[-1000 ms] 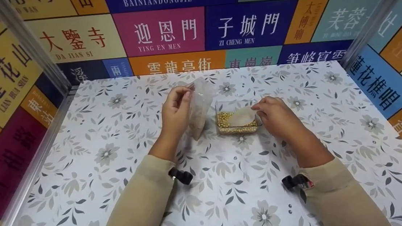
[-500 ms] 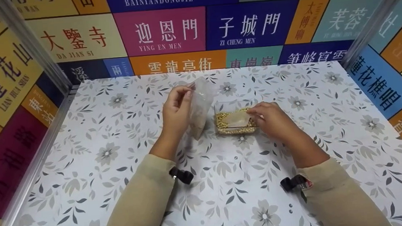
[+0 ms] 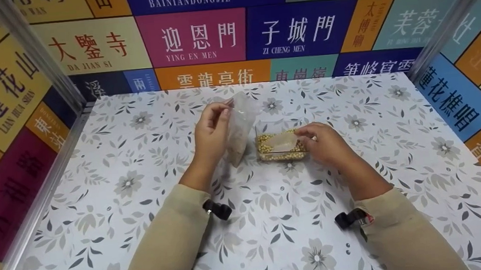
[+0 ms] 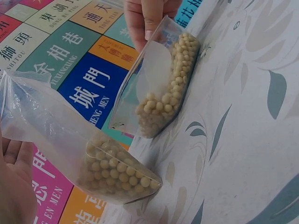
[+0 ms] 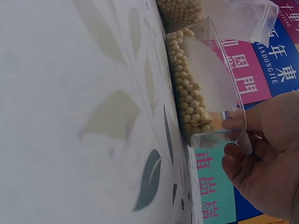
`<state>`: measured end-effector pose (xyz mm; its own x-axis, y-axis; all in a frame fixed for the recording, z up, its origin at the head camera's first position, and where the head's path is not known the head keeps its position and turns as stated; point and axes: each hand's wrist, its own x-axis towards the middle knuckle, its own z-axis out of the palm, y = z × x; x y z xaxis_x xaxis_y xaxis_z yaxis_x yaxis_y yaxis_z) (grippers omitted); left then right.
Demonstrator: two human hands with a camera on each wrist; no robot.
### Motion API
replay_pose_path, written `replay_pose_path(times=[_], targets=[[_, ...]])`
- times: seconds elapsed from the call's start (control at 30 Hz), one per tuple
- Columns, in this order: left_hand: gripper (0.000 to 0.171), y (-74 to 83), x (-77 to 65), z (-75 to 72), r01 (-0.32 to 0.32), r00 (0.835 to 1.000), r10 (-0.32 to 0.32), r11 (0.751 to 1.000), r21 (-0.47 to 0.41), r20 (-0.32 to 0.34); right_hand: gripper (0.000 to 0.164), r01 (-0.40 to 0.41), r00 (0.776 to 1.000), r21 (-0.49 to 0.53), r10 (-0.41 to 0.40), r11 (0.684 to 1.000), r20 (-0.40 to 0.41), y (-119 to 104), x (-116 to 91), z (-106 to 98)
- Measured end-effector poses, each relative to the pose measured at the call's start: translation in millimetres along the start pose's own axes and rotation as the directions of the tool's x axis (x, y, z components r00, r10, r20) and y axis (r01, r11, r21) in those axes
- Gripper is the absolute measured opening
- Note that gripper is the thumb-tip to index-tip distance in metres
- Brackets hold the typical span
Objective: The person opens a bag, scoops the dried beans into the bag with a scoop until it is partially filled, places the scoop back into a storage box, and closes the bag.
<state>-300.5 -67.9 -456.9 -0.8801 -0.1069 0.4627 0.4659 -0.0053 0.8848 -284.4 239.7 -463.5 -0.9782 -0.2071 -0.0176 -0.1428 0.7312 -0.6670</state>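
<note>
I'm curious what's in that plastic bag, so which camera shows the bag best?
The left wrist view: the bag appears close up, its round pale beans clear through the plastic. The head view shows it smaller, held by the left hand, its contents blurred. The right wrist view catches only part, beyond the clear tub.

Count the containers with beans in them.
2: the clear bag held by the left hand, and the clear box to its right, at the right hand. No others show.

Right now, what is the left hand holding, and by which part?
The left hand holds the clear plastic bag by its edge, near the top.
</note>
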Motion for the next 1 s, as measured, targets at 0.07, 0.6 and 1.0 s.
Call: replay_pose_path(times=[0.07,0.6,1.0], targets=[[0.013,-0.8,0.1,0.0,-0.006,1.0,0.006,1.0,0.004,0.003,0.034,-0.015,1.0,0.018,0.015,1.0,0.004,0,0,0],[0.013,-3.7,0.5,0.4,-0.031,0.999,0.032,0.999,-0.022,0.011,0.031,-0.029,1.0,0.101,0.03,0.994,-0.01,5,-1,-10],[0.014,-3.6,0.3,0.4,-0.032,0.999,0.032,0.999,-0.011,0.012,0.036,-0.101,0.994,0.248,0.105,0.963,-0.005,16,1,-20]])
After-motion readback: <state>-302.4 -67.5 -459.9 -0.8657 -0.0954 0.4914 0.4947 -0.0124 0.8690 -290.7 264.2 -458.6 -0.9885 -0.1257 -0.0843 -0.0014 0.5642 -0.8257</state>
